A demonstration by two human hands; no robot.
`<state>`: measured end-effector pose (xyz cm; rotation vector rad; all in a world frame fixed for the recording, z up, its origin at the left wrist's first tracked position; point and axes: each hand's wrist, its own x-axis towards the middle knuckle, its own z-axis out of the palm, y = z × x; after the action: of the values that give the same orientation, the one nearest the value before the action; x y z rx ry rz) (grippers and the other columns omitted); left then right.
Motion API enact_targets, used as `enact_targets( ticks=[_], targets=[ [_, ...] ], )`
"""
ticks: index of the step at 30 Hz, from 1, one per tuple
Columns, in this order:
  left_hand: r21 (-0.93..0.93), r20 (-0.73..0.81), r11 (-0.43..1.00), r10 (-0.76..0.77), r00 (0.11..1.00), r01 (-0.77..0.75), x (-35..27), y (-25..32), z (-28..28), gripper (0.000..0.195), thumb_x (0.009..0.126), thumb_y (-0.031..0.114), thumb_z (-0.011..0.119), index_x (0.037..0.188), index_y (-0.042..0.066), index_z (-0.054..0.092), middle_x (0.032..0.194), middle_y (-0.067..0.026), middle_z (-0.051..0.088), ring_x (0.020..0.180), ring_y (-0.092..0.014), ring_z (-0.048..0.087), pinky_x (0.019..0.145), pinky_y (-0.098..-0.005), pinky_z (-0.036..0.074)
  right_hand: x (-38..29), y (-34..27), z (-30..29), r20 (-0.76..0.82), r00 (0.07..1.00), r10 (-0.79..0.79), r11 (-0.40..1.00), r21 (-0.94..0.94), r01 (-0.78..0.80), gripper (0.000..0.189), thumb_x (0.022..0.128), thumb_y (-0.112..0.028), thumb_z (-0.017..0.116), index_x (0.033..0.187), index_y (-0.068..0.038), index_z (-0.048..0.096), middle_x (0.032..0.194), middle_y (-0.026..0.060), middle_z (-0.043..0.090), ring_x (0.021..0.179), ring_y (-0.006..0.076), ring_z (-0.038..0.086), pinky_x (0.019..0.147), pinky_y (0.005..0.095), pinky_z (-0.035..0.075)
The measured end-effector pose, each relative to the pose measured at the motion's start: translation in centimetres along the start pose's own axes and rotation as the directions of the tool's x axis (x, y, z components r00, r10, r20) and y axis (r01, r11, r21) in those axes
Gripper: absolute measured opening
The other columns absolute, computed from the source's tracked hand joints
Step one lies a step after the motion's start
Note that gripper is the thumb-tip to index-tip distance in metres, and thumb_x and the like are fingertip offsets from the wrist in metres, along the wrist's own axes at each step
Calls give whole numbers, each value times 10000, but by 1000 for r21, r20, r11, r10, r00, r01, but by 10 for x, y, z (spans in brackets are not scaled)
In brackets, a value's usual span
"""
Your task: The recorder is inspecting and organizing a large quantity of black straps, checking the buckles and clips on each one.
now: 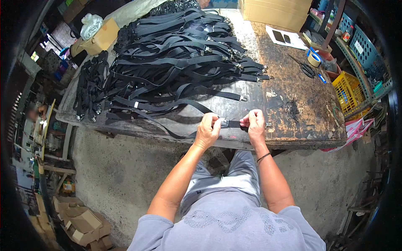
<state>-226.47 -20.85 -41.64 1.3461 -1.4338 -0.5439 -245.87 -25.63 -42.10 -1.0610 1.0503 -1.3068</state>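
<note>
My left hand (pixel 206 130) pinches a black elastic suspender strap (pixel 234 124) beside a dark, shiny joining patch (pixel 224 123). Just to the right, my right hand (pixel 256 125) grips the same strap close to its end, where a metal clip (pixel 268 125) shows past the fingers. The short length between my hands lies straight over the table's front part. From my left hand, two longer straps trail left towards a large heap of black suspenders (pixel 176 67), many with metal clips at their right ends. A white band (pixel 136 104) marks one strap. My fingertips partly hide the grip.
The worn wooden table (pixel 301 116) carries scissors (pixel 303 66), tape rolls (pixel 314 59), a blue pen (pixel 322 78) and paper (pixel 284 38). A bundle of straps (pixel 92 84) lies left. Cardboard boxes (pixel 276 12) stand behind; a yellow crate (pixel 348 91) sits beyond the right edge.
</note>
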Motion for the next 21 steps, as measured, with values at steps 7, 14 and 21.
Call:
enact_targets(
  ticks=[7,14,21],
  targets=[
    [183,186,945,239,953,-273,1,2,-5,285,756,72,730,996,34,582,1012,-159,563,889,-331,599,771,-417,510,-3,5,0,-80,996,-33,995,89,40,211,1056,-231,475,983,-34,495,797,71,618,719,145,645,665,287,567],
    [419,307,837,234,922,-352,3,19,6,337,770,140,760,1086,93,655,1029,-120,590,977,-311,594,890,-430,484,-4,3,-1,-61,996,-62,994,88,67,218,1059,-232,463,983,-29,493,807,78,616,735,152,648,689,297,574],
    [275,128,925,235,964,-262,4,8,-4,207,845,78,709,1050,82,688,1020,-138,600,912,-313,655,757,-383,543,-4,5,-3,-38,997,-65,997,48,67,200,1065,-234,448,996,-48,478,841,83,610,777,177,662,721,318,590]
  ],
)
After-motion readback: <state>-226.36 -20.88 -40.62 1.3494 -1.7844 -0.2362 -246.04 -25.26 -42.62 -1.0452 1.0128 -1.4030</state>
